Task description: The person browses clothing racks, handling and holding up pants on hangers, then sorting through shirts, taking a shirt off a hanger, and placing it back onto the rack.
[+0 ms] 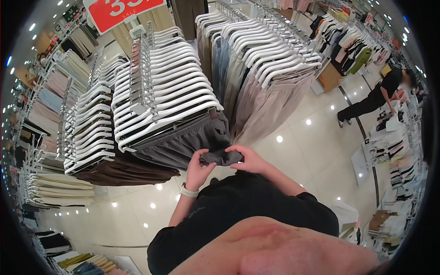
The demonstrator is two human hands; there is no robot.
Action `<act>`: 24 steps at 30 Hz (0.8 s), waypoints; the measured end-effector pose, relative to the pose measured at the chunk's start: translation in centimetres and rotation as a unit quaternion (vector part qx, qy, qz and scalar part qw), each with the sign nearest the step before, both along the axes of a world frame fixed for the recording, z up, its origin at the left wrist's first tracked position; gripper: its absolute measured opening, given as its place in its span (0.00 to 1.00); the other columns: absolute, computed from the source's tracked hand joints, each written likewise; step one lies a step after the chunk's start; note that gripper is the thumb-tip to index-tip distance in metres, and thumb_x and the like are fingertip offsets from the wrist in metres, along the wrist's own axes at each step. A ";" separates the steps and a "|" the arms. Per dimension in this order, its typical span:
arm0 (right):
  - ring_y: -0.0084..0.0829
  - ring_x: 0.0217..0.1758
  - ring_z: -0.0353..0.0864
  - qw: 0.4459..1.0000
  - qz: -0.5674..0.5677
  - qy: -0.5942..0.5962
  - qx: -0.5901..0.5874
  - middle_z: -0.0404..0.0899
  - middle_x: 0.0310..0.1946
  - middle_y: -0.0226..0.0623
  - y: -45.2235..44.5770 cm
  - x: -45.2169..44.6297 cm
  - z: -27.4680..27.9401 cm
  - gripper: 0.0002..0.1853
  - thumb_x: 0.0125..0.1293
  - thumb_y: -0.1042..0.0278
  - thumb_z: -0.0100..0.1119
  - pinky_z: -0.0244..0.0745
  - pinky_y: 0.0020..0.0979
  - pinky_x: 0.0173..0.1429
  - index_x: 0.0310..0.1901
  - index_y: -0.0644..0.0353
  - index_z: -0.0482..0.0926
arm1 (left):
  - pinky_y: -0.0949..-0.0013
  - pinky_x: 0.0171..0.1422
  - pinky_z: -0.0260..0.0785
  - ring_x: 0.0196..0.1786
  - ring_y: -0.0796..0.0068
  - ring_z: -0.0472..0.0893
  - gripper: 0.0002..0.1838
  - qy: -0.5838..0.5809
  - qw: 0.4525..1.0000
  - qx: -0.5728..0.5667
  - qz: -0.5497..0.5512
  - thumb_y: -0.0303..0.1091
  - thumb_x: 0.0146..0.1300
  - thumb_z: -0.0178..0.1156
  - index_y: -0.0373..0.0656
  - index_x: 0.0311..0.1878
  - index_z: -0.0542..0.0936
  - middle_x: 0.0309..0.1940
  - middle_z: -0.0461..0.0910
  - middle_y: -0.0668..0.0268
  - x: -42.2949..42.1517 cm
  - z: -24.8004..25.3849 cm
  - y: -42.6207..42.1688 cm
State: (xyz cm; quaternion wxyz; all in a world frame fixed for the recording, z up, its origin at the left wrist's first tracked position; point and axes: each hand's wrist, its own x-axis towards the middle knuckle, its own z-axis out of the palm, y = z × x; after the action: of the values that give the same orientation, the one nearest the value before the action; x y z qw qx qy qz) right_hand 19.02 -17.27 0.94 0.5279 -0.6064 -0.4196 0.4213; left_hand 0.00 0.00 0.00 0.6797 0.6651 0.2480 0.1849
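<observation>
A pair of dark grey trousers (176,142) with a gathered waist hangs from a white hanger at the near end of the middle rack. My left hand (200,170), with a pale watch (189,190) on its wrist, pinches a bunched part of the grey cloth. On the right side of that same fold, my right hand (246,159) grips it between thumb and fingers. The cloth between my hands is lifted towards my body and crumpled. Behind it, white hangers (178,78) stand in a dense row on the chrome rail.
Brown trousers (123,169) hang close on the left, and beige-pink trousers (270,101) on the right. A red sale sign (121,16) stands above the middle rack. Another person (380,96) in black is at a rack far right. Glossy tiled floor (298,142) lies between racks.
</observation>
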 end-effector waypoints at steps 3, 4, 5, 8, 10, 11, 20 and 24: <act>0.24 0.47 0.80 0.999 -0.007 -0.019 -0.025 0.81 0.44 0.30 -3.8 3.6 0.4 0.21 0.64 0.71 0.70 0.76 0.30 0.54 0.59 0.57 0.80 | 0.77 0.46 0.73 0.41 0.84 0.79 0.22 -0.006 1.000 -0.016 0.003 0.21 0.63 0.68 0.38 0.61 0.77 0.46 0.81 0.68 3.2 -1.3 -3.5; 0.24 0.45 0.80 0.999 -0.013 -0.030 -0.034 0.81 0.42 0.30 -3.3 3.6 0.4 0.18 0.65 0.70 0.70 0.76 0.30 0.53 0.56 0.57 0.81 | 0.78 0.45 0.72 0.41 0.85 0.78 0.21 -0.004 1.000 -0.008 0.009 0.20 0.63 0.69 0.38 0.59 0.78 0.45 0.81 0.69 2.8 -1.9 -2.5; 0.24 0.44 0.80 0.998 -0.018 -0.036 -0.042 0.81 0.40 0.30 -2.8 3.1 0.3 0.16 0.65 0.70 0.70 0.76 0.30 0.51 0.54 0.58 0.82 | 0.78 0.44 0.71 0.40 0.86 0.78 0.19 0.003 1.000 0.001 0.015 0.20 0.63 0.69 0.37 0.57 0.79 0.43 0.81 0.70 2.0 -2.2 -1.7; 0.20 0.38 0.79 0.994 -0.053 -0.084 -0.044 0.81 0.35 0.27 -2.8 4.0 -0.8 0.10 0.66 0.69 0.70 0.75 0.27 0.43 0.47 0.62 0.85 | 0.79 0.45 0.72 0.41 0.85 0.80 0.13 0.025 0.999 -0.016 0.019 0.23 0.63 0.70 0.37 0.50 0.81 0.41 0.83 0.69 2.0 0.5 -2.3; 0.23 0.37 0.80 0.991 -0.059 -0.109 -0.058 0.82 0.32 0.32 -2.9 4.7 -1.0 0.10 0.67 0.66 0.69 0.75 0.29 0.43 0.43 0.62 0.85 | 0.79 0.43 0.72 0.38 0.85 0.81 0.10 0.049 0.998 -0.003 0.030 0.27 0.64 0.71 0.38 0.45 0.82 0.35 0.84 0.71 2.2 -0.2 -2.2; 0.25 0.36 0.80 0.988 -0.063 -0.122 -0.064 0.82 0.31 0.35 -2.9 5.1 -1.2 0.10 0.67 0.64 0.69 0.76 0.30 0.43 0.41 0.63 0.85 | 0.79 0.42 0.71 0.37 0.85 0.80 0.09 0.054 0.998 0.023 0.030 0.27 0.64 0.71 0.39 0.44 0.82 0.34 0.83 0.72 2.3 -0.7 -2.1; 0.22 0.27 0.78 0.989 0.028 -0.144 -0.036 0.79 0.21 0.34 -3.3 6.7 -2.9 0.16 0.68 0.54 0.71 0.73 0.32 0.35 0.36 0.61 0.85 | 0.76 0.43 0.68 0.36 0.85 0.74 0.08 0.138 0.985 0.075 0.075 0.30 0.66 0.68 0.36 0.39 0.81 0.32 0.80 0.71 3.7 0.1 -3.6; 0.30 0.31 0.81 0.978 0.142 -0.124 -0.091 0.81 0.26 0.41 -2.7 7.9 -2.8 0.17 0.68 0.53 0.70 0.74 0.36 0.39 0.37 0.62 0.85 | 0.77 0.45 0.69 0.39 0.86 0.76 0.03 0.080 0.990 0.053 0.108 0.28 0.70 0.64 0.40 0.41 0.80 0.35 0.80 0.72 4.6 0.9 -5.1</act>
State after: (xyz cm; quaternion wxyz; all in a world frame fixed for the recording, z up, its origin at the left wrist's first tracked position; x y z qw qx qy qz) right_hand 26.95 -20.01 -1.90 0.3492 -0.6338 -0.5236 0.4497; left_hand 4.64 -5.10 0.90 0.5979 0.6820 0.3615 0.2160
